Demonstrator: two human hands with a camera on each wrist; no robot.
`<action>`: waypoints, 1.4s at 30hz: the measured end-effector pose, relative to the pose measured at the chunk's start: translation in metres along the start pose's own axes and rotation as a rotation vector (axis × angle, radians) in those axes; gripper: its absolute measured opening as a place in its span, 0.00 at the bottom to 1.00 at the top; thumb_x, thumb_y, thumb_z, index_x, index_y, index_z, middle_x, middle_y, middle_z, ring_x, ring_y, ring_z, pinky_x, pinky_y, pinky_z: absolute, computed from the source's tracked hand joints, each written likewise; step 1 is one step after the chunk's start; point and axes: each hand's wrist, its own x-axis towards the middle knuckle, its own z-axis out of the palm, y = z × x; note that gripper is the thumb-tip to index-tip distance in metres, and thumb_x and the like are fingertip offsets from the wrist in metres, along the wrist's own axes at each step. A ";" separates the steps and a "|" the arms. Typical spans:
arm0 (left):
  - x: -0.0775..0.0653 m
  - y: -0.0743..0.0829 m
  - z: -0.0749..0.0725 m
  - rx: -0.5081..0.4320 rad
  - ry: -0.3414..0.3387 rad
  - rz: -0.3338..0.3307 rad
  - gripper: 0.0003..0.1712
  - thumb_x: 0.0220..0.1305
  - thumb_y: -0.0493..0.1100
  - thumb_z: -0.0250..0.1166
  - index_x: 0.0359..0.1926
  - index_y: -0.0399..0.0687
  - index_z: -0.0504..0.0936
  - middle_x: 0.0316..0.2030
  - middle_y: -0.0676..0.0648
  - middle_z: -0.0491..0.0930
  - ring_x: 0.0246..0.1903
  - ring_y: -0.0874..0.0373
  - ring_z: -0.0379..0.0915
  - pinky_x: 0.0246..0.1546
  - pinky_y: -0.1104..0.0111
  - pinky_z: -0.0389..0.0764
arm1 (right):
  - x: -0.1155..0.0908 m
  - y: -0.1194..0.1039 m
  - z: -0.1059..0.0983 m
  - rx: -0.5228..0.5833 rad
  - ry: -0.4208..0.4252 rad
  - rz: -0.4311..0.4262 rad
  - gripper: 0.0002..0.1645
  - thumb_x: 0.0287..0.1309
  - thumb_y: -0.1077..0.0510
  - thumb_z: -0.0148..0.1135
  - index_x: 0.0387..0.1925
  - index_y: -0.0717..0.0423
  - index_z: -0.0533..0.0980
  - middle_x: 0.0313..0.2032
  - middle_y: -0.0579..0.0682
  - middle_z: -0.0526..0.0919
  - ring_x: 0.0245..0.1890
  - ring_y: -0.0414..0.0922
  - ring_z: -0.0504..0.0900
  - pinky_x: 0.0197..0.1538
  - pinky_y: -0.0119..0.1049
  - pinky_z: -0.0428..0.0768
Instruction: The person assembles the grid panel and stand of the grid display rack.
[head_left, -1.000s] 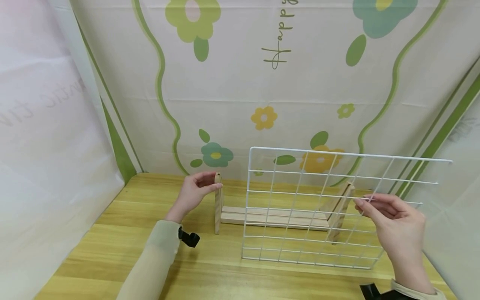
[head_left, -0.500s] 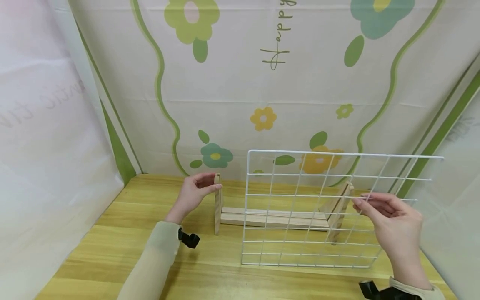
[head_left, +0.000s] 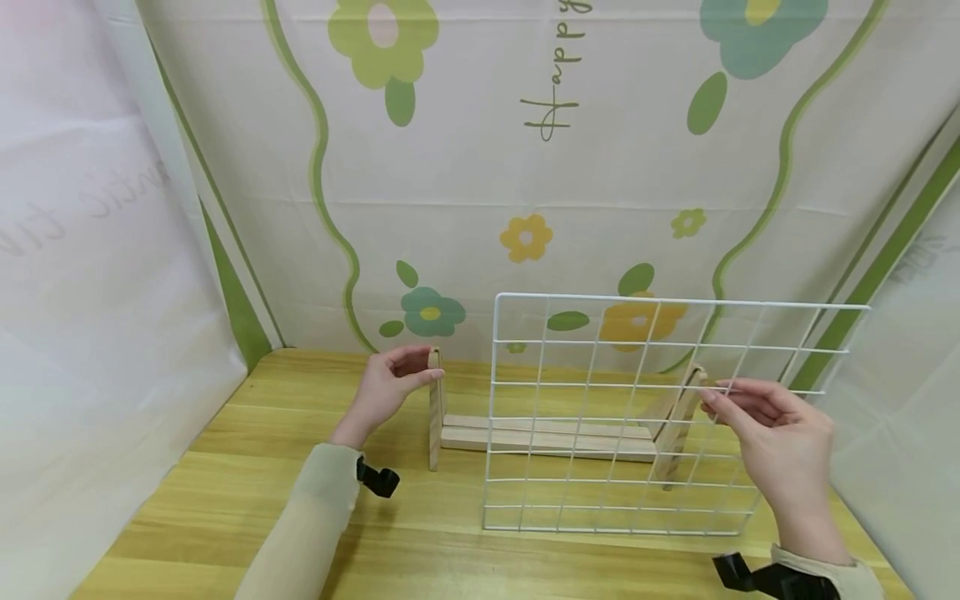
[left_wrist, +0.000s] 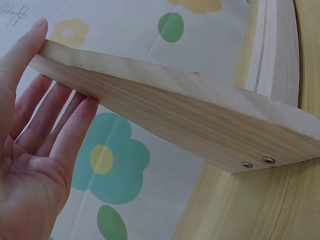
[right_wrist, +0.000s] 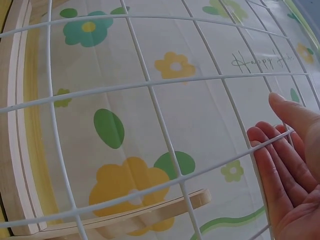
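A wooden stand lies on the table: a low base rail (head_left: 547, 437) between two upright end boards. My left hand (head_left: 429, 367) pinches the top of the left board (head_left: 436, 417), thumb on one face and fingers on the other, as the left wrist view shows of the hand (left_wrist: 60, 65) and the board (left_wrist: 175, 115). A white wire grid panel (head_left: 492, 400) stands nearly upright in front of the stand, its lower edge close to the table. My right hand (head_left: 712, 400) pinches one of its horizontal wires near the right board (head_left: 678, 417). In the right wrist view the grid (right_wrist: 148, 85) fills the frame, with the hand (right_wrist: 265, 117) at right.
The yellow wooden table (head_left: 225, 500) is closed in by a flowered cloth backdrop (head_left: 525, 167) behind and pale sheets at the left (head_left: 90, 292) and right (head_left: 915, 375). Black wrist mounts (head_left: 378, 479) sit on both forearms.
The grid panel has shifted left and stands squarer to me, closer to the wooden stand, and my right hand rose slightly with it. My left hand has stayed on the left board.
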 end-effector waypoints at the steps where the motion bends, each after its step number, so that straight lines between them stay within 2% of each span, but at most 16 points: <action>1: 0.000 0.000 0.000 0.001 -0.001 -0.001 0.28 0.60 0.51 0.77 0.58 0.46 0.84 0.50 0.48 0.85 0.49 0.52 0.81 0.50 0.65 0.82 | 0.000 0.000 0.000 0.004 0.002 -0.002 0.14 0.49 0.76 0.75 0.40 0.76 0.81 0.30 0.50 0.89 0.24 0.41 0.87 0.30 0.27 0.83; 5: -0.001 0.001 0.000 0.005 0.003 0.001 0.27 0.60 0.50 0.77 0.58 0.46 0.84 0.50 0.48 0.85 0.49 0.52 0.81 0.49 0.65 0.82 | 0.002 0.003 0.001 0.029 0.006 0.009 0.14 0.49 0.77 0.75 0.39 0.76 0.82 0.30 0.51 0.89 0.24 0.41 0.87 0.30 0.27 0.83; 12: -0.002 0.001 0.000 0.000 -0.001 0.011 0.28 0.61 0.48 0.76 0.59 0.43 0.83 0.51 0.45 0.84 0.50 0.51 0.81 0.50 0.66 0.81 | 0.005 0.004 0.004 -0.077 -0.003 0.010 0.15 0.51 0.72 0.76 0.41 0.74 0.82 0.30 0.47 0.89 0.24 0.39 0.87 0.31 0.27 0.84; 16: -0.002 0.006 0.001 0.001 -0.005 -0.005 0.26 0.63 0.44 0.75 0.60 0.41 0.82 0.52 0.43 0.84 0.50 0.49 0.80 0.49 0.67 0.81 | 0.007 0.004 0.006 -0.019 -0.011 0.028 0.16 0.51 0.72 0.77 0.41 0.76 0.81 0.31 0.50 0.89 0.25 0.40 0.87 0.32 0.29 0.84; 18: -0.002 0.006 0.002 -0.001 -0.005 -0.011 0.26 0.63 0.44 0.75 0.60 0.40 0.81 0.52 0.43 0.84 0.51 0.49 0.80 0.49 0.67 0.81 | 0.008 0.005 0.006 -0.027 -0.018 0.020 0.16 0.51 0.73 0.76 0.41 0.76 0.81 0.31 0.50 0.89 0.25 0.40 0.87 0.32 0.29 0.84; 25: 0.000 0.001 0.001 -0.010 -0.004 -0.013 0.27 0.63 0.45 0.75 0.61 0.42 0.81 0.52 0.44 0.83 0.51 0.50 0.80 0.49 0.68 0.81 | 0.012 0.010 0.008 -0.187 -0.034 -0.034 0.14 0.53 0.68 0.77 0.42 0.70 0.83 0.30 0.44 0.89 0.25 0.38 0.87 0.31 0.28 0.84; 29: 0.000 0.001 0.002 -0.013 -0.003 -0.009 0.27 0.63 0.43 0.75 0.61 0.41 0.81 0.53 0.43 0.83 0.51 0.49 0.79 0.49 0.68 0.81 | 0.014 0.011 0.008 -0.175 -0.048 -0.018 0.15 0.54 0.68 0.76 0.43 0.70 0.83 0.30 0.44 0.89 0.26 0.38 0.88 0.32 0.28 0.84; 37: -0.001 0.001 0.001 -0.011 -0.004 -0.005 0.28 0.61 0.48 0.76 0.60 0.43 0.82 0.52 0.44 0.84 0.51 0.50 0.80 0.50 0.67 0.81 | 0.021 0.012 0.010 -0.053 -0.075 0.018 0.15 0.54 0.70 0.76 0.42 0.74 0.82 0.30 0.48 0.89 0.25 0.42 0.88 0.31 0.31 0.85; 42: -0.001 0.000 0.001 0.000 -0.001 0.002 0.28 0.61 0.49 0.76 0.60 0.44 0.82 0.51 0.45 0.84 0.50 0.51 0.80 0.50 0.66 0.81 | 0.023 0.012 0.010 -0.087 -0.088 0.005 0.15 0.54 0.68 0.76 0.41 0.73 0.82 0.30 0.47 0.89 0.25 0.41 0.88 0.30 0.31 0.84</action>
